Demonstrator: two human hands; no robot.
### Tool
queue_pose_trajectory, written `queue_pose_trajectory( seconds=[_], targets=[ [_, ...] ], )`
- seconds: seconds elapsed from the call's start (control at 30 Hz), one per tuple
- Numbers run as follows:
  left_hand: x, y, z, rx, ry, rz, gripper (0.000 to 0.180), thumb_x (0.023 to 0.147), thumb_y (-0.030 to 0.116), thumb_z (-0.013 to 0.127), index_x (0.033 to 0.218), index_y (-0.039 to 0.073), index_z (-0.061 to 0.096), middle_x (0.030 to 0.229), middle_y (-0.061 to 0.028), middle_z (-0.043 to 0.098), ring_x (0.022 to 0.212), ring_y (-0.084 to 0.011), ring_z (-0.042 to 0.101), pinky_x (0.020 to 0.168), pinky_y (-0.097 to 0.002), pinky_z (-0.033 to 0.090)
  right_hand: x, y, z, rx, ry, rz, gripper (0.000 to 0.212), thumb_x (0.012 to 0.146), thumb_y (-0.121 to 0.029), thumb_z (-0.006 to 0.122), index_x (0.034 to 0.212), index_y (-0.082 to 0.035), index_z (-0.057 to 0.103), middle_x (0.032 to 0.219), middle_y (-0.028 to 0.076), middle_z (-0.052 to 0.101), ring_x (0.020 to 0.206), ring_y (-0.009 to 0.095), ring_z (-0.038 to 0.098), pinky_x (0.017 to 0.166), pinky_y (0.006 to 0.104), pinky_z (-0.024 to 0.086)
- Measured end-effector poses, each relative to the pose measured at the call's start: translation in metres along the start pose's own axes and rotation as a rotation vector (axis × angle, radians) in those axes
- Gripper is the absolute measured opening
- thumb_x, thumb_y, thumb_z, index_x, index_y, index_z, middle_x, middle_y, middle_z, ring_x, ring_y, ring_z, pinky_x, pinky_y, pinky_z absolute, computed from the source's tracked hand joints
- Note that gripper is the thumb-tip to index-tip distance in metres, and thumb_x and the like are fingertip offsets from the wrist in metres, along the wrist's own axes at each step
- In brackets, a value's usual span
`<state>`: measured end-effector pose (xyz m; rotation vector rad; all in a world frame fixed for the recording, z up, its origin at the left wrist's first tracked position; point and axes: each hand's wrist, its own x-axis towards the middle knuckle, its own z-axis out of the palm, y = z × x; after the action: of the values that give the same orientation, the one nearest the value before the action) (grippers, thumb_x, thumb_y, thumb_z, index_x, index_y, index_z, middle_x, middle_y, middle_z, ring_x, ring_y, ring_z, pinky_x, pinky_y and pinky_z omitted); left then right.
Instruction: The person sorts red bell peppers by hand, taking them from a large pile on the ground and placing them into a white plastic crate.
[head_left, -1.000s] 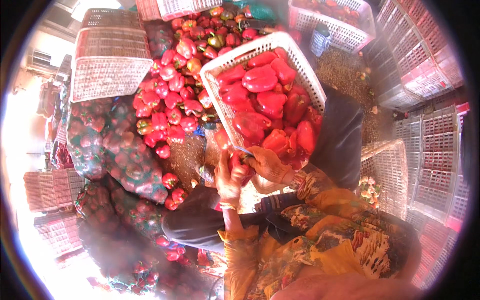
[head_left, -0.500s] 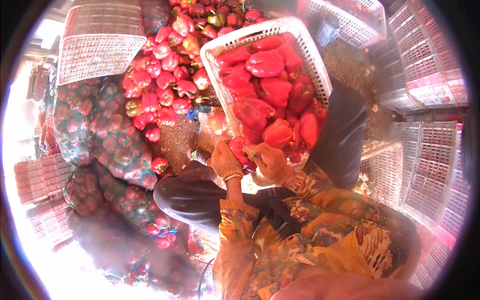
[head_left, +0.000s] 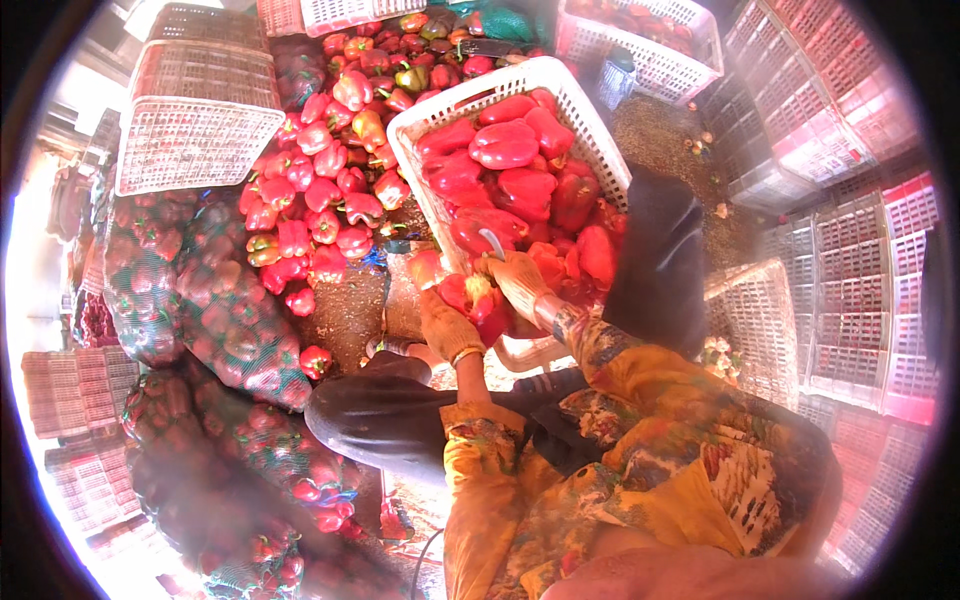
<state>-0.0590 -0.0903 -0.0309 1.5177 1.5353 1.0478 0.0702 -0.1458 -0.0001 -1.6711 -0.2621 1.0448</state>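
My left hand, in an orange-tan work glove, is closed around a red bell pepper just in front of the crate's near edge. A yellowish core shows at the top of that pepper. My right hand, gloved alike, is closed on a small knife with a curved blade; its handle is hidden in the fist. This hand is over the near side of a white plastic crate, beside the held pepper. Large red bell peppers fill the crate.
A heap of red and some greenish peppers covers the floor left of the crate. Green net sacks of peppers lie further left. An upturned crate stands behind them. Stacked crates line the right. My knees flank the crate's near end.
My right hand has moved forward and apart from the left, its blade now pointing up and away. The held pepper's yellowish core has come into view. The whole view has shifted slightly.
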Motion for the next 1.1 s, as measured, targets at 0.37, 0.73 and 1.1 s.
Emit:
queue_pose_trajectory(
  seconds=[0.37, 0.73, 1.1],
  targets=[
    [-0.01, 0.005, -0.035, -0.817, -0.237, -0.505, 0.054, 0.08, 0.006, 0.078, 0.13, -0.001, 0.056, 0.116, -0.0131, 0.066, 0.095, -0.0233, 0.066, 0.082, -0.034, 0.057, -0.172, -0.146, -0.196, -0.49, 0.541, -0.466, 0.036, 0.091, -0.031, 0.071, 0.112, -0.002, 0.071, 0.088, 0.01, 0.073, 0.08, 0.014, 0.067, 0.072, 0.0304, 0.051],
    [0.023, 0.193, 0.014, -0.696, -0.133, 0.012, 0.054, 0.084, 0.007, 0.074, 0.134, -0.002, 0.054, 0.118, -0.0128, 0.064, 0.098, -0.0217, 0.064, 0.084, -0.0329, 0.056, -0.22, -0.056, -0.257, 0.259, 0.597, -0.065, 0.034, 0.098, -0.025, 0.058, 0.123, -0.002, 0.064, 0.079, 0.0, 0.061, 0.051, 0.006, 0.052, 0.042, 0.0224, 0.04],
    [-0.022, 0.192, 0.253, 0.762, -0.668, 0.441, 0.074, 0.095, 0.054, 0.053, 0.15, 0.005, 0.039, 0.13, -0.0269, 0.059, 0.106, -0.0456, 0.064, 0.089, -0.0526, 0.053, -0.194, -0.059, -0.191, -0.183, 0.166, 0.182, 0.032, 0.097, -0.028, 0.065, 0.118, -0.004, 0.069, 0.084, 0.009, 0.069, 0.077, 0.011, 0.063, 0.071, 0.0321, 0.051]
  ],
)
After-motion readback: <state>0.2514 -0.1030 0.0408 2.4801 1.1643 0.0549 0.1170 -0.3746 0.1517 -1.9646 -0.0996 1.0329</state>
